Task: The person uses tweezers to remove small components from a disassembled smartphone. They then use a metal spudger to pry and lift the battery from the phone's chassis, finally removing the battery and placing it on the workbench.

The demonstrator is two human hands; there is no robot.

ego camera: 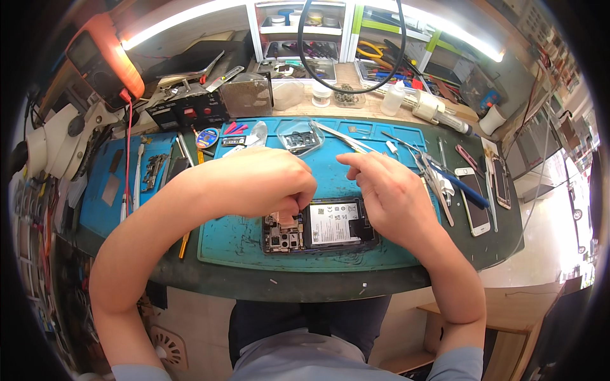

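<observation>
An opened smartphone (333, 247) lies on the blue silicone repair mat (228, 247), its inside facing up. Its white-labelled battery (333, 224) sits to the right of the exposed circuit board and camera modules (284, 239). My left hand (283, 183) is bent over the board end, fingers curled down. A copper-coloured, film-like patch (286, 219) shows just under those fingertips; whether they grip it is unclear. Over the phone's right end is my right hand (388, 195), its fingers loosely bent and apart, pointing left, with nothing visible in them.
Behind the phone stands a clear plastic dish (300, 135) with a dark part inside. Tweezers (436, 185), a blue-handled tool (460, 185) and a white phone (472, 202) lie right. A solder spool (208, 138) lies left. A black cable loop (352, 90) hangs overhead, near an orange multimeter (105, 62).
</observation>
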